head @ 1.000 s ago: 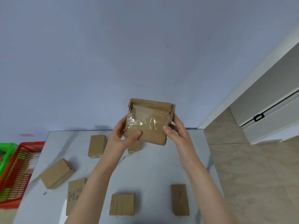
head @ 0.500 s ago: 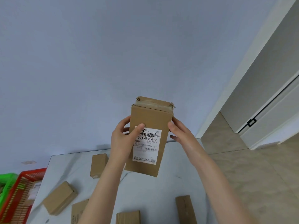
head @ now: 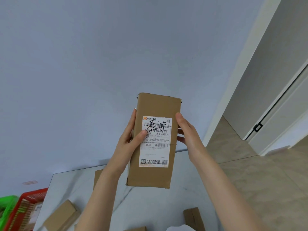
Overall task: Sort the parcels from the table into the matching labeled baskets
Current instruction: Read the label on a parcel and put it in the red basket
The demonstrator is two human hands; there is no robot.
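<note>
I hold a tall brown cardboard parcel [head: 155,107] upright above the table, its white shipping label with black handwriting facing me. My left hand [head: 129,139] grips its left edge, thumb resting on the label. My right hand [head: 188,134] presses against its right edge. Below lies the white marble table [head: 150,204] with more brown parcels: one at the lower left [head: 61,215], one at the lower right [head: 194,218], one partly hidden behind my left forearm [head: 97,177]. A red basket [head: 31,197] and a green basket [head: 7,200] stand left of the table.
A pale blue wall fills the background. To the right are a beige tiled floor [head: 250,172] and a white door [head: 273,90] with a black latch. The table's right edge runs under my right forearm.
The parcel was turned from its taped side to its label side and lifted higher and closer. My view tilted upward, so less of the table shows.
</note>
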